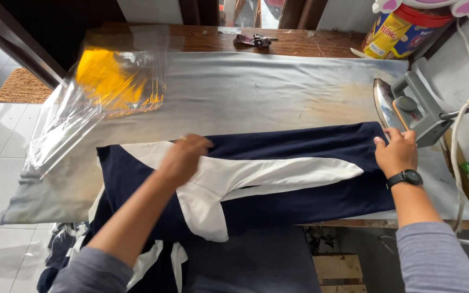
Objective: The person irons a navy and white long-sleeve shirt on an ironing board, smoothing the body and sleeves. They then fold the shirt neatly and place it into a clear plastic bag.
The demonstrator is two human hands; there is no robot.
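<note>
Across the grey ironing cloth (234, 92) lies the navy and white garment (278, 173), centre toward 6 o'clock. At 3 o'clock the upright iron (408, 108) stands just beside the right hand (396, 153), fingers curled flat on the fabric edge; a knock could tip it. Left hand (183, 157), blurred, presses the white panel; finger spread unclear.

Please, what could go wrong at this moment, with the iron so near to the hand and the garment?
1. The iron stands on its heel right beside the right hand; the hand could brush its soleplate, possibly hot.
2. Its cord hangs at the table edge; a snag might tip the iron onto the navy and white garment.
3. The clear plastic bags lie on the ironing cloth; a hot iron could melt them.
</note>
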